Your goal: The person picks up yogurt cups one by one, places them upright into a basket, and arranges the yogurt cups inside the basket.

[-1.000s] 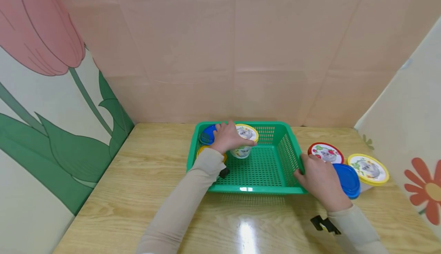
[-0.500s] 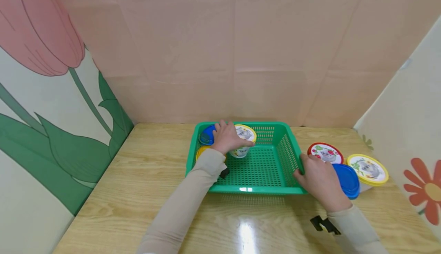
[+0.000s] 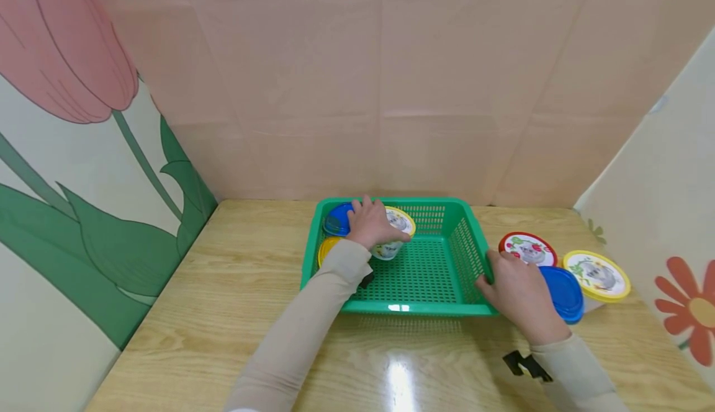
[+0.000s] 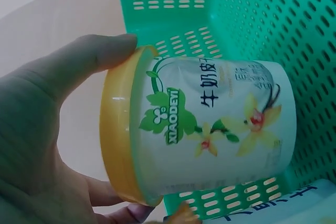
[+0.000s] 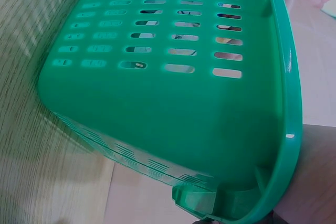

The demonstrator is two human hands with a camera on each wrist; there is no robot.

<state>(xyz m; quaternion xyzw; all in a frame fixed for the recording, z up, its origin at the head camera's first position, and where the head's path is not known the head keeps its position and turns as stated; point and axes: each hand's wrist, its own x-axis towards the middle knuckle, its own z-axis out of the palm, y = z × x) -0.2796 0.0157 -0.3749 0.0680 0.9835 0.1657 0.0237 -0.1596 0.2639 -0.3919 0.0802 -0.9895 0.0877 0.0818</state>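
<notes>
My left hand (image 3: 371, 224) grips a white tub (image 3: 386, 250) with a yellow-rimmed lid inside the green plastic basket (image 3: 430, 308). In the left wrist view, the thumb and fingers span the yellow lid (image 4: 116, 135), and vanilla flowers and a leaf logo show on the tub wall (image 4: 210, 129). Left of this hand, a blue-lidded tub (image 3: 337, 221) and a yellow-lidded one (image 3: 326, 250) stand in the basket, partly hidden by hand and sleeve. My right hand (image 3: 521, 294) holds the basket's right rim; the right wrist view looks at the basket's slotted outer wall (image 5: 157, 108).
Right of the basket on the wooden table (image 3: 251, 263) stand a tub with a red-rimmed lid (image 3: 527, 248), one with a blue lid (image 3: 564, 294) and one with a yellow-rimmed lid (image 3: 598, 274). A pinkish covering (image 3: 335, 89) rises behind the table, with flower-patterned panels at both sides.
My left hand and the yellow-rimmed tub have shifted slightly left, then a little towards me inside the basket. The right hand stays on the rim.
</notes>
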